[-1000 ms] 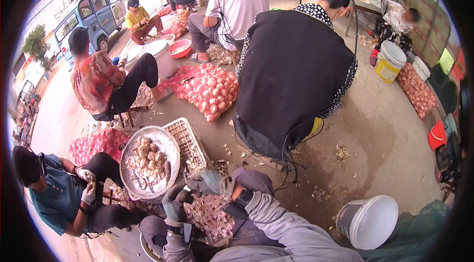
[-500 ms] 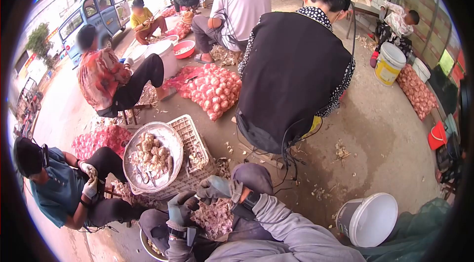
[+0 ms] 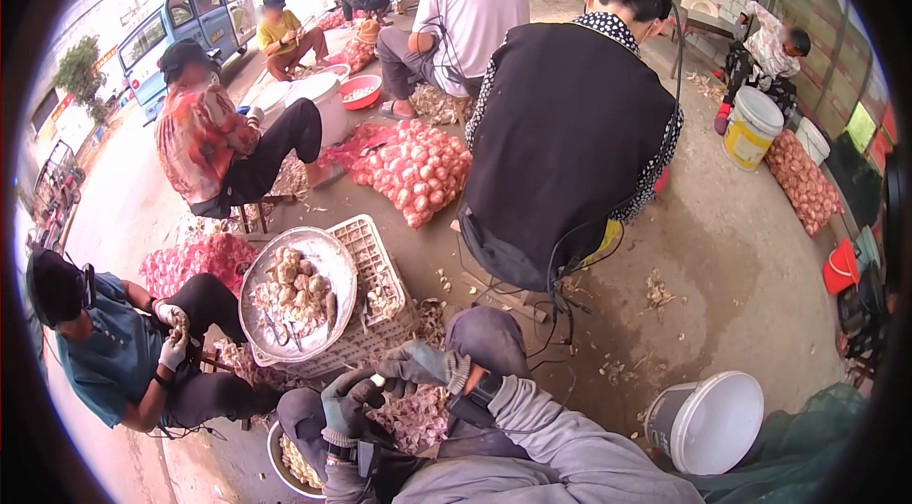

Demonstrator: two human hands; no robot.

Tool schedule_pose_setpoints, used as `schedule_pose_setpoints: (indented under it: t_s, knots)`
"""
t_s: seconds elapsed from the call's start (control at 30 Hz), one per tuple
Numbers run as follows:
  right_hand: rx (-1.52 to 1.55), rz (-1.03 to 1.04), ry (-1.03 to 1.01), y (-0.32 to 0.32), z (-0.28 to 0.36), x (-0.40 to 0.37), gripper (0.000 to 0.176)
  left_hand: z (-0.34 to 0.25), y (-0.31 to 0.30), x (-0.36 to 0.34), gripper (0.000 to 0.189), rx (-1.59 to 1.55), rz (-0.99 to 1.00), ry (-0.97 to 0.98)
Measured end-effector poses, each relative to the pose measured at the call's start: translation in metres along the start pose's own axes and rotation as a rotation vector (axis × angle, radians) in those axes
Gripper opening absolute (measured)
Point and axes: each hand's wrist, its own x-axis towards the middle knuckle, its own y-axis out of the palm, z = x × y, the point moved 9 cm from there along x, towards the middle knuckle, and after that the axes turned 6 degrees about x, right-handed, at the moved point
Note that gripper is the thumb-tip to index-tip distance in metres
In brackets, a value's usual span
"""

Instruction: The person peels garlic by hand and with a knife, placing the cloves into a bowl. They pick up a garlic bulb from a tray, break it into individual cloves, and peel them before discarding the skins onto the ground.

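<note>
Grey work gloves cover both of my hands, which meet above my lap. My left hand (image 3: 350, 401) has its fingers curled toward a small white piece, apparently a garlic clove (image 3: 378, 380), at the fingertips. My right hand (image 3: 414, 367) pinches at the same piece from the other side. Papery garlic skins (image 3: 415, 420) lie below, between my knees. Just beyond is a round metal tray (image 3: 256, 314) holding garlic bulbs (image 3: 288, 278) and loose bits, resting on a plastic crate (image 3: 369, 262). A bowl of peeled cloves (image 3: 296, 462) is beside my left knee.
A co-worker in a teal shirt (image 3: 104, 352) sits at left; another in a black vest (image 3: 570, 143) sits ahead. A net sack of garlic (image 3: 418, 171) lies beyond the crate. A white bucket (image 3: 719, 423) lies tipped at right. Cables hang behind the vest.
The view has shifted slightly, and more of the clove bowl shows. My hands remain together, with the white piece a little more visible. A seated co-worker in a floral shirt has raised their head.
</note>
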Motion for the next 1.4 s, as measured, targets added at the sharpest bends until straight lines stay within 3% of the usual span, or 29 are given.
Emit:
schedule_pose_setpoints:
  t_s: [0.13,0.3,0.53,0.73,0.9,1.03,1.2,1.27,1.3,1.33,1.37,1.4]
  knots:
    - [-0.102,-0.031,0.042,-0.003,-0.008,0.001,0.041,0.007,0.000,-0.005,0.025,-0.069,-0.017,-0.028]
    - [0.017,0.064,0.080,-0.003,-0.020,0.008,0.040,0.011,0.001,-0.004,0.025,-0.074,-0.022,-0.021]
    - [-0.072,-0.027,0.070,-0.002,-0.006,0.000,0.033,0.027,-0.005,0.000,0.025,-0.149,-0.066,-0.028]
    - [-0.022,0.054,0.016,0.006,0.001,-0.003,0.032,0.029,-0.008,0.000,0.023,-0.199,-0.074,-0.035]
    - [0.026,0.074,0.065,0.003,-0.006,-0.001,0.014,0.025,-0.007,-0.001,0.023,-0.213,-0.039,-0.035]
    - [0.180,0.110,0.084,-0.002,-0.026,0.008,0.023,0.022,-0.003,-0.002,0.021,-0.143,-0.021,-0.030]
    - [0.004,-0.054,0.086,-0.021,-0.040,0.012,0.025,0.011,0.007,-0.004,0.022,0.081,-0.014,-0.040]
    - [-0.091,-0.082,-0.001,-0.008,-0.003,-0.002,0.026,0.010,0.008,-0.002,0.025,0.060,-0.035,-0.041]
    - [-0.060,-0.070,0.031,-0.003,0.008,-0.009,0.041,0.000,0.010,-0.002,0.027,0.045,0.008,0.002]
    - [0.220,-0.013,0.030,-0.008,-0.002,-0.006,0.035,-0.009,0.010,-0.002,0.029,0.051,0.010,0.036]
    - [0.487,0.050,-0.123,-0.030,-0.041,0.017,0.034,-0.007,0.008,-0.001,0.030,-0.059,0.026,0.071]
    - [0.220,0.008,-0.085,-0.032,-0.036,0.013,0.036,-0.012,0.009,-0.005,0.033,-0.093,-0.010,-0.004]
